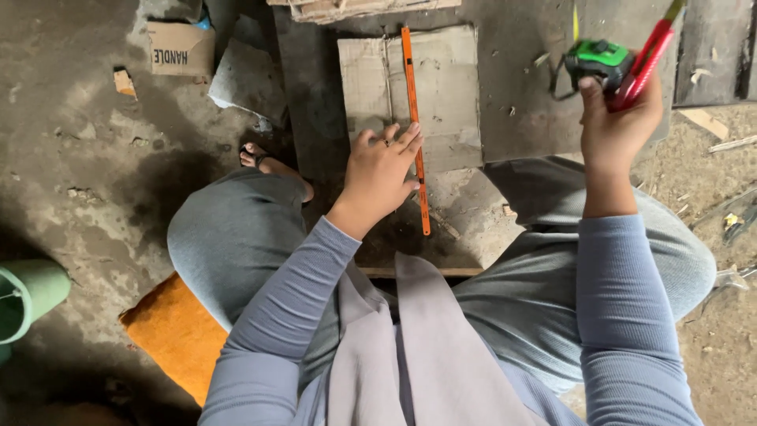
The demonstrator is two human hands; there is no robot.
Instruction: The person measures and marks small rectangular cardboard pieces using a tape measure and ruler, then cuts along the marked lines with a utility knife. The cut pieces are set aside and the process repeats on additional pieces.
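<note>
From my head camera, I am pressing my left hand flat, fingers spread, beside the orange hacksaw blade, which is lying on the cardboard sheet. Its long axis is running away from me, far end pointing toward the top edge. My right hand is raised, fingers closed around a green tape measure and a red tool, whose top is getting cut off by the frame.

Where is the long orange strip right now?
In the head view, the orange strip lies upright across the cardboard piece, mid-frame, pinned under the left hand.
</note>
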